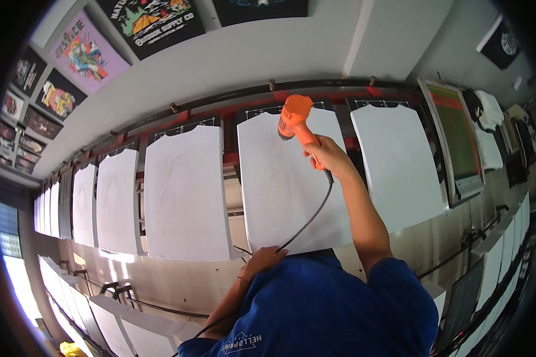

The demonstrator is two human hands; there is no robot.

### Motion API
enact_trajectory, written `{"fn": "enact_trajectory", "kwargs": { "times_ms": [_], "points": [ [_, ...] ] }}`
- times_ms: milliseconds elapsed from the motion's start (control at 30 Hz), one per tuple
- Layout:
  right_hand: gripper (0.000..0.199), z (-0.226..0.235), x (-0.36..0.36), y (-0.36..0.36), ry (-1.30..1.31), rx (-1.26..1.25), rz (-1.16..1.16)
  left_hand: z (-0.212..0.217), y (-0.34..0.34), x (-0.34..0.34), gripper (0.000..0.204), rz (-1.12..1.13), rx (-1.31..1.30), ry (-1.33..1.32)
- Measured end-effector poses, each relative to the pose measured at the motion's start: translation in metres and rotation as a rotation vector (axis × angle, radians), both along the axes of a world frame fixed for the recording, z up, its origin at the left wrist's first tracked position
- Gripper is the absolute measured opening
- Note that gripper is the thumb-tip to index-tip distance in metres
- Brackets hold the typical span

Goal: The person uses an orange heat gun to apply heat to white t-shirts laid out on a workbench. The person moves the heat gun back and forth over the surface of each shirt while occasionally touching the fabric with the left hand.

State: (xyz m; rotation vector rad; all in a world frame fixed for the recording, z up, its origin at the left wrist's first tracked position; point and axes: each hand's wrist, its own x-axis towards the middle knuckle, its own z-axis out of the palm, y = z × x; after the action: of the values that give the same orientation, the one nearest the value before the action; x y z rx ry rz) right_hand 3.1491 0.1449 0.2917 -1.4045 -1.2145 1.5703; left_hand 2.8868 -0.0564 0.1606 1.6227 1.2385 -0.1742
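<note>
Pale floor runs below us, grey wall ahead. Nearest: our left hand sits at the lower edge of the middle white shirt, fingers partly curled where the black cord reaches it; we can't tell if it grips the cord. From there the cord bows up across that shirt to the orange heat gun, out over the upper part of the cloth. Our right hand is closed round its handle, dark nozzle tipped down and left; gap to fabric not readable, nor whether it's on. Risks as we judge them: if it's blowing hot, lingering on one spot or sinking too low could scorch the shirt; slack cord could snag the edge or rub the surface if the right arm swings wide; a tug on the cord could jerk the nozzle off line. That shirt shows faint creases, so any drag would likely add more. Either side, more white shirts lie in a row, then a framed screen off right. Farthest back, printed shirts hang up left.
</note>
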Motion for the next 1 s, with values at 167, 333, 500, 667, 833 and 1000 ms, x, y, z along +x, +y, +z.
{"fn": "enact_trajectory", "kwargs": {
  "times_ms": [167, 333, 500, 667, 833, 1000],
  "points": [
    [0.037, -0.019, -0.014, 0.046, -0.019, -0.020, -0.017, 0.004, -0.008, -0.020, 0.047, 0.092, -0.016, 0.024],
    [0.039, -0.021, -0.028, 0.053, -0.086, -0.079, 0.014, 0.003, -0.012, -0.005, 0.051, 0.188, -0.143, -0.384],
    [0.035, -0.030, -0.034, 0.059, -0.114, -0.072, 0.037, -0.010, -0.014, -0.002, 0.047, 0.250, -0.038, -0.426],
    [0.032, -0.035, -0.040, 0.067, -0.006, -0.076, -0.006, -0.003, 0.003, -0.021, 0.041, 0.335, 0.018, -0.427],
    [0.033, -0.036, -0.055, 0.070, -0.060, -0.055, 0.038, 0.048, 0.031, -0.042, 0.035, 0.433, 0.149, -0.507],
    [0.038, -0.030, -0.055, 0.052, -0.133, -0.111, 0.114, 0.159, 0.071, -0.061, 0.029, 0.263, 0.360, -0.616]
  ]
}}
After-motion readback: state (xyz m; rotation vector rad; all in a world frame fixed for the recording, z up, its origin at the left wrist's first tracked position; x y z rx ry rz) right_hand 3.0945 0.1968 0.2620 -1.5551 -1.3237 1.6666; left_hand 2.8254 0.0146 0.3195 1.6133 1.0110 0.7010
